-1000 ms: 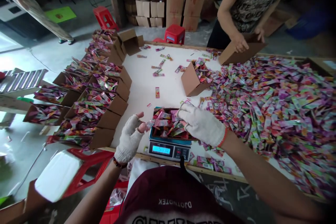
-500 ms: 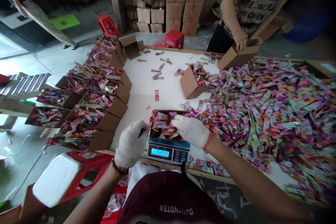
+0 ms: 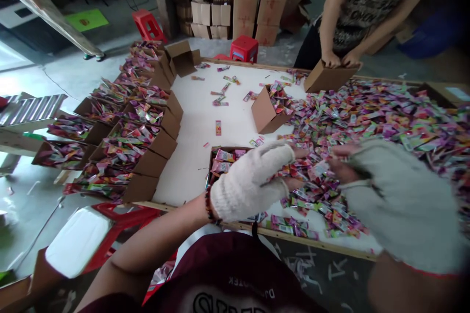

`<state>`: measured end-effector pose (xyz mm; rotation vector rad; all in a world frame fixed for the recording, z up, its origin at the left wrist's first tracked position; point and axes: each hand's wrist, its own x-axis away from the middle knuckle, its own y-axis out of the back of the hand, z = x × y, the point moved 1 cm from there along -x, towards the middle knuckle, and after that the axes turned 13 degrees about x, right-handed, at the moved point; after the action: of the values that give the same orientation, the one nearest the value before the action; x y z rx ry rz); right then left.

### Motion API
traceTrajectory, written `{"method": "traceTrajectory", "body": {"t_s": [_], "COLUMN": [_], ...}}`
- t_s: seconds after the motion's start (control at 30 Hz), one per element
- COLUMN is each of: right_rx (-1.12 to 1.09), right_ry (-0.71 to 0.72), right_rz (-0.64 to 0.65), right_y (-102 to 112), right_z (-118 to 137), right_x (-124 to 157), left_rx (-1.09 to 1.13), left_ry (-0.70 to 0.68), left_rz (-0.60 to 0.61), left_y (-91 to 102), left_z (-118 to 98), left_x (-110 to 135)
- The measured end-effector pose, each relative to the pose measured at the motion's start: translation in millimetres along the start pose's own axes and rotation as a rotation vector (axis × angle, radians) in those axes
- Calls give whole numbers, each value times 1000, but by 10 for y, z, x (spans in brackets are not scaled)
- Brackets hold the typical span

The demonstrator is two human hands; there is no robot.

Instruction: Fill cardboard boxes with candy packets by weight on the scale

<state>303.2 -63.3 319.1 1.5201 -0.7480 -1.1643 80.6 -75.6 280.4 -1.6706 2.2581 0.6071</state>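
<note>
My left hand, in a white fingerless glove, reaches right across the small carton of sweet packets in front of me. Its fingers stretch flat into the big heap of coloured packets. My right hand, also gloved, is close to the camera, with its fingers pointing left into the same heap. The two hands face each other with loose packets between them, and both are open. The left hand hides the scale under the carton.
Several filled cartons line the table's left edge. A tilted open carton stands mid-table. A person across the table holds a brown carton with both hands. Red stools and stacked boxes stand behind.
Both hands left the carton on the scale and swung right into the packet heap. The other person set their carton lower on the table's far edge.
</note>
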Motion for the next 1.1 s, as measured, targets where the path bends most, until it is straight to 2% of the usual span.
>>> {"method": "traceTrajectory", "body": {"t_s": [0.07,0.13,0.2,0.27,0.37,0.47,0.57,0.8,0.9,1.0,1.1], "right_rx": [-79,-40,51,112,134,138,147,159,85,-32,-75], "right_ry": [152,299,372,397,422,464,499,518,521,454,268], "right_rz": [177,412,584,642,608,550,507,489,489,511,547], "right_y": [-238,-579,-918,-1171,-1336,-1321,-1263,-1335,-1242,-1004,-771], "right_z": [227,461,663,811,913,903,867,915,864,613,147], "right_x": [-62,-145,-220,-265,-280,-279,-279,-265,-281,-235,-86], "left_rx": [-49,-54,-24,-13,-57,-64,-32,32,45,7,-17], "left_ry": [66,235,420,560,696,814,847,718,694,725,774], "left_rz": [-78,-223,-379,-494,-603,-648,-652,-603,-590,-596,-618], "left_y": [108,269,430,559,674,695,646,474,464,506,572], "left_z": [19,72,154,236,326,392,448,483,489,492,486], "left_x": [111,306,551,819,1211,1517,1645,1455,1442,1507,1597]}}
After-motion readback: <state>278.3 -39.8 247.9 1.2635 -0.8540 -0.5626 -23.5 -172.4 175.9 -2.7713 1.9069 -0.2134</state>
